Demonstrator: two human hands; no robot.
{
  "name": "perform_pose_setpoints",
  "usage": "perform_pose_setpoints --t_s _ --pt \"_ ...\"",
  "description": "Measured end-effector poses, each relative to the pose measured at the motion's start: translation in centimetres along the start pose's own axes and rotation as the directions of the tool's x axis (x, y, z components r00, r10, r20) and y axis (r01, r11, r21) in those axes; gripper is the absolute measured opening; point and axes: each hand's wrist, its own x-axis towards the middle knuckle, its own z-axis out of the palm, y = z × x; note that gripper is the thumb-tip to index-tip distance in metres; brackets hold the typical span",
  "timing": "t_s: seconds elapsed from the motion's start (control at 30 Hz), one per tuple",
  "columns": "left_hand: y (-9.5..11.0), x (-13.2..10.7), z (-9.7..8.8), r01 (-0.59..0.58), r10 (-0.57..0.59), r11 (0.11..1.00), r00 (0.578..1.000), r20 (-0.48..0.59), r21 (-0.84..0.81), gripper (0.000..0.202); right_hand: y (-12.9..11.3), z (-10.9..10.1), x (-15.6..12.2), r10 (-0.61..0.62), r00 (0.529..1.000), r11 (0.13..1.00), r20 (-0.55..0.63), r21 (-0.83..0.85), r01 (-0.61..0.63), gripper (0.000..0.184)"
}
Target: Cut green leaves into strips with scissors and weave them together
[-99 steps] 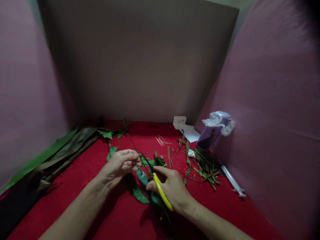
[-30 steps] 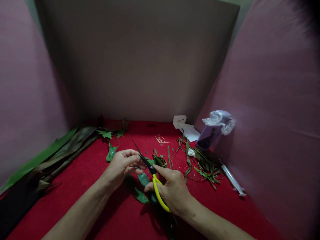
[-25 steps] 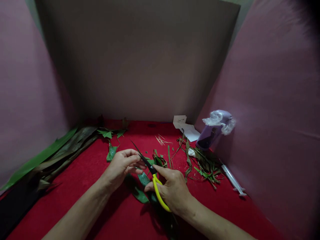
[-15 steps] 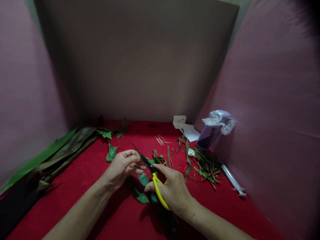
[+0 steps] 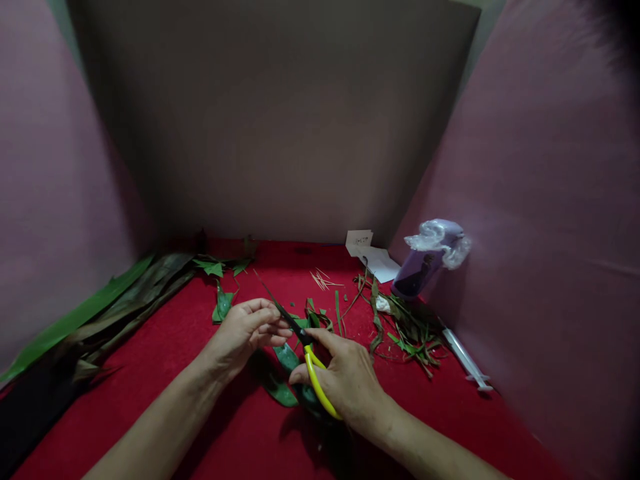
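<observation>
My right hand (image 5: 345,377) is closed round the yellow handles of a pair of scissors (image 5: 316,383), whose dark blades point up and left. My left hand (image 5: 253,327) is beside the blades, thumb and forefinger pinched together at them. What those fingers pinch, if anything, is too small to make out. A thin line (image 5: 260,279) sticks out past the fingers at the blade end; whether it is the blade tip or a thin piece is unclear. Under the hands lie glossy green leaves (image 5: 280,390), partly hidden by the right hand.
Toothpicks (image 5: 324,280) lie on the red cloth (image 5: 165,360). To the right are a pile of cut stems (image 5: 415,333), a syringe (image 5: 465,360), a purple container (image 5: 420,267) topped with clear plastic, and white papers (image 5: 377,263). Long leaves (image 5: 110,293) line the left wall.
The thin line beyond the blades reaches a little farther up and left. Both hands have stayed almost in place.
</observation>
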Motion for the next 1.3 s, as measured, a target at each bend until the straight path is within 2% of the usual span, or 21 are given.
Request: perform_pose_setpoints --t_s 0.27,0.57,1.3 --pt "0.08 -0.16 0.22 0.025 -0.025 0.999 1.0 0.01 -0.044 0.009 -0.28 -0.2 -0.09 -0.053 0.999 0.997 0.003 0.049 0.052 0.051" --pt "0.04 -0.2 0.32 0.021 -0.02 0.999 1.0 0.016 -0.047 0.009 0.01 0.09 0.11 -0.038 0.999 0.996 0.029 0.086 0.036 0.053" --pt "0.32 -0.34 0.7 0.038 -0.038 0.998 0.999 0.01 -0.05 0.009 -0.02 0.09 -0.08 -0.049 0.993 0.944 0.107 0.331 0.01 0.028"
